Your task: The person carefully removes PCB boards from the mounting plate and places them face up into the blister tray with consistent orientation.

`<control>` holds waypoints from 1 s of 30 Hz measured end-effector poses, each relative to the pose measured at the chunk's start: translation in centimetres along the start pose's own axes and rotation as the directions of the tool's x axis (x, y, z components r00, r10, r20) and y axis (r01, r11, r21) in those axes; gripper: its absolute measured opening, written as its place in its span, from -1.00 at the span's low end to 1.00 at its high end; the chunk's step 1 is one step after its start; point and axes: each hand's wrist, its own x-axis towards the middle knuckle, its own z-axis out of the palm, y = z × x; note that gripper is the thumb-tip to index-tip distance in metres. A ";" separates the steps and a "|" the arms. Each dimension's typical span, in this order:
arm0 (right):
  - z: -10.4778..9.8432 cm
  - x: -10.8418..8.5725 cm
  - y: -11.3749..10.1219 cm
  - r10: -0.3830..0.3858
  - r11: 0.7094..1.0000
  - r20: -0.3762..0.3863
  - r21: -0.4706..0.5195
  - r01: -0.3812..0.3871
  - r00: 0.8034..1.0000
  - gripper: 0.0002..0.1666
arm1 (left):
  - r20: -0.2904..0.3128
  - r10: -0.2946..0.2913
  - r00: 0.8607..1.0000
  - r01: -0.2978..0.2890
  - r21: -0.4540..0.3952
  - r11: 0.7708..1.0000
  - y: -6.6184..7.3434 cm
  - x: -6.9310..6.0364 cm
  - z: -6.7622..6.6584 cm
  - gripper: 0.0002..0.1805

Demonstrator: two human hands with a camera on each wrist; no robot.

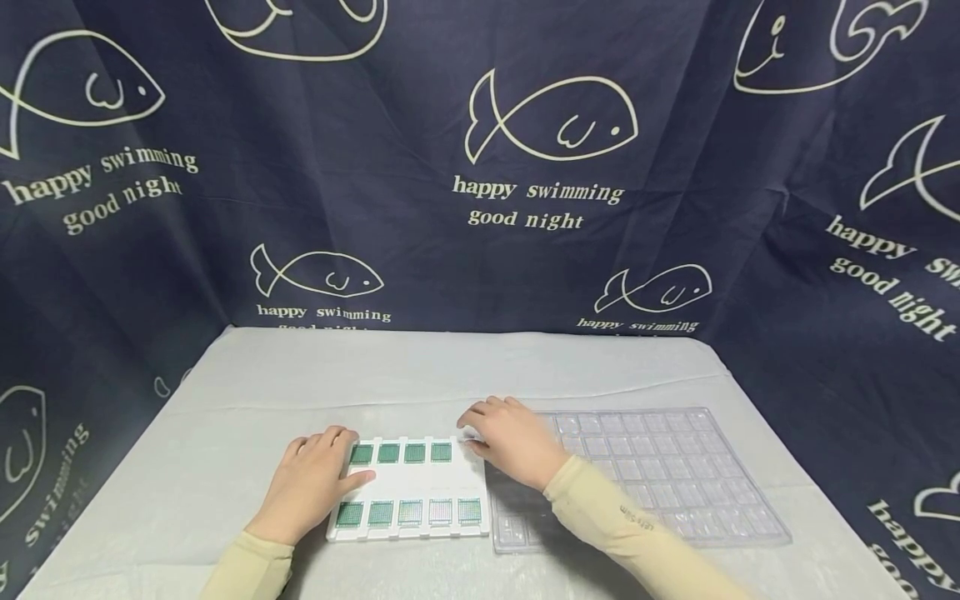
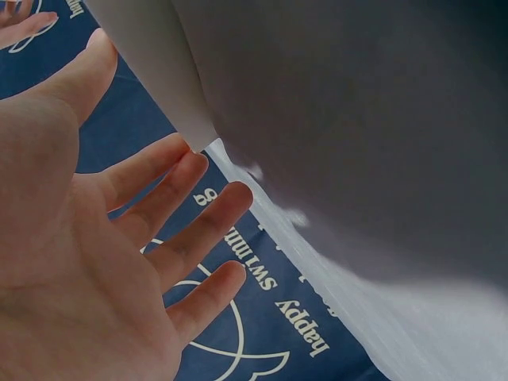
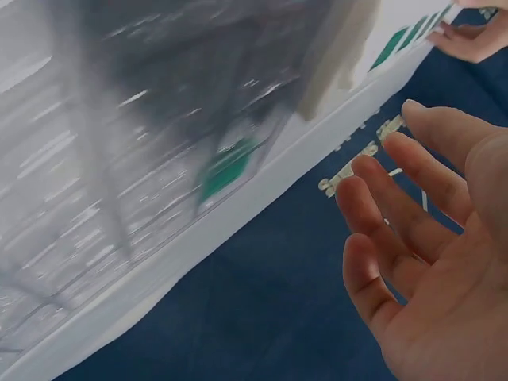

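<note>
A white tray lies on the table, holding two rows of small green circuit boards. At its left side rests my left hand, the thumb over the tray's surface and the fingers by the far left corner. My right hand hovers around the tray's far right corner, its fingers loosely bent with nothing seen between them. Beside that hand is a clear plastic compartment tray. In the right wrist view, a single green board shows in a corner compartment of it; the right arm hides that corner from the head view.
A pale cloth covers the table. Behind and at both sides hangs a dark blue curtain with fish drawings and lettering. The clear tray stands close against the white tray's right edge.
</note>
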 end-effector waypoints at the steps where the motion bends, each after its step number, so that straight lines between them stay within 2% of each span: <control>1: 0.0 0.1 -0.3 -0.008 1.000 0.004 -0.007 0.008 1.000 -0.70 | -0.001 0.000 1.000 0.000 0.001 1.000 0.0 0.0 0.0 -0.37; 9: 0.7 0.6 -2.1 -0.044 0.997 0.060 -0.057 0.047 0.997 -0.69 | -0.002 0.005 1.000 -0.005 0.005 1.000 0.0 0.0 0.0 -0.36; 21: 1.4 1.1 -2.8 -0.100 0.989 0.030 -0.103 0.103 0.994 -0.72 | -0.011 -0.003 1.000 0.003 0.006 1.000 -0.1 0.1 0.0 -0.35; 30: 1.4 1.6 -3.2 -0.099 0.982 0.061 -0.153 0.108 0.993 -0.73 | 0.004 -0.002 1.000 0.002 0.010 1.000 -0.1 0.0 0.0 -0.36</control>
